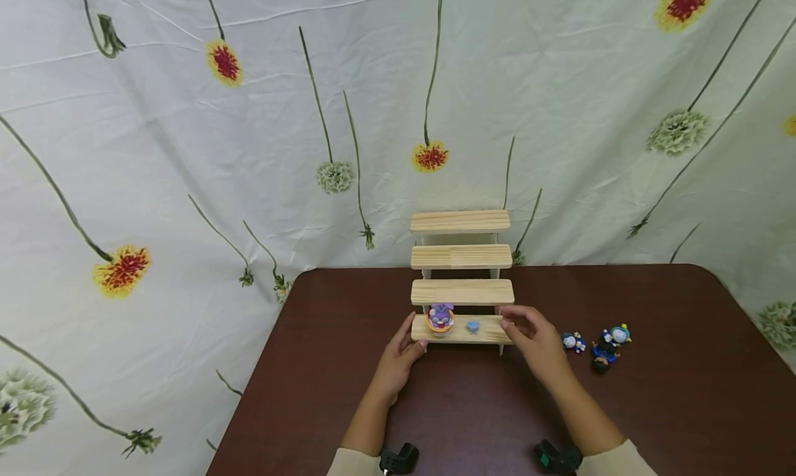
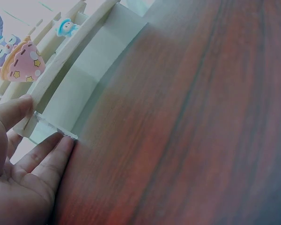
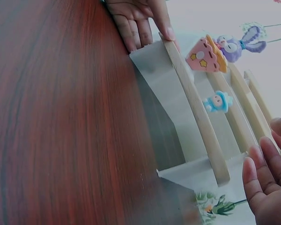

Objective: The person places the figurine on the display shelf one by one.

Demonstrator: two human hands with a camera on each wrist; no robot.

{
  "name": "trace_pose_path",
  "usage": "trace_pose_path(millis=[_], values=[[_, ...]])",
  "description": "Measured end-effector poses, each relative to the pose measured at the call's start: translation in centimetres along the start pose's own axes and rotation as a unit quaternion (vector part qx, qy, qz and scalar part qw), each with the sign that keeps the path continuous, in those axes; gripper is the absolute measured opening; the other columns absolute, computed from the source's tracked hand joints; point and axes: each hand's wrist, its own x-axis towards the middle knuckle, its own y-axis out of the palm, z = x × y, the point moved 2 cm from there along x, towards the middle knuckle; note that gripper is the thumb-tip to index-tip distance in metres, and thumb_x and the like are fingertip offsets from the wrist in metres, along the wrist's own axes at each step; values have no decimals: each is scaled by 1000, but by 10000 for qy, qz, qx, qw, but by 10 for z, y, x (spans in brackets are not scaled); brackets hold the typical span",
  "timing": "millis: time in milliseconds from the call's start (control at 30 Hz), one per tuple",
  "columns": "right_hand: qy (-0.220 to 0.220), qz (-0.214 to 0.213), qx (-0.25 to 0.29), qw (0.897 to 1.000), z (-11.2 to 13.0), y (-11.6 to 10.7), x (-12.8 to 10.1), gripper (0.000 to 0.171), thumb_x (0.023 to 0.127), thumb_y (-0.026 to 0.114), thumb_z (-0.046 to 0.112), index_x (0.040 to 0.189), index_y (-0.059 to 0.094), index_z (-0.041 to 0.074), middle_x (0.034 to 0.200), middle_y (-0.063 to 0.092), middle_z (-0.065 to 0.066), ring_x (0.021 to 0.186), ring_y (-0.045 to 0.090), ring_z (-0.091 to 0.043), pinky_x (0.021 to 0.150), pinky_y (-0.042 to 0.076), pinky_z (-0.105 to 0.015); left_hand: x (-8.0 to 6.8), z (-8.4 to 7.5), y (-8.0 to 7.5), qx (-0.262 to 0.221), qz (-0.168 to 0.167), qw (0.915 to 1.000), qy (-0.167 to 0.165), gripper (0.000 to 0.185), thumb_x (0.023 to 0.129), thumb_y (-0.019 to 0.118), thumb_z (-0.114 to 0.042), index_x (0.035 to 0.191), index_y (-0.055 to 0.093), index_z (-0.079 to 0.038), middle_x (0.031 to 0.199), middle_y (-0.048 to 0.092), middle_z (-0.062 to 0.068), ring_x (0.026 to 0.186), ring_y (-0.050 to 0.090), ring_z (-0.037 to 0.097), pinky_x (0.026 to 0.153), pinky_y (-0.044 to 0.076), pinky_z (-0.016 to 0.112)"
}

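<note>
Left hand (image 1: 403,355) with relaxed fingers touching the left end of the wooden step shelf (image 1: 461,256), thumb on the lowest step's edge. Right hand (image 1: 533,338) loosely spread just beside the right end, grip holding nothing. Shelf upright at the table's (image 1: 472,407) far middle. Purple rabbit figurine (image 1: 440,317) and small blue figurine (image 1: 472,326) on the lowest step. More figurines (image 1: 600,345) right, apart.

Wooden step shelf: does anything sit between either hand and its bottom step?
Nothing visible does. The left hand touches the bottom step's left end; the right hand is at its right end. The figurines lie farther right.
</note>
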Motion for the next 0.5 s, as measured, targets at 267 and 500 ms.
trace_pose_path(millis=[267,500], values=[[-24,-173,37,9998,-7,-10,-2,29,98,68,14,121,66,-3,122,67,-20,102,62,3,87,49,-6,0,1,0,26,-11,10000,-51,70,102,62,-25,162,25,-27,155,47,17,135,53,29,111,48,37],[-97,-247,-15,9996,-11,-18,-5,29,98,67,15,122,66,-2,122,68,-18,103,63,2,87,50,-7,1,2,0,-2,-36,10000,-43,70,102,62,-24,162,26,-27,155,47,17,135,54,29,110,49,36]])
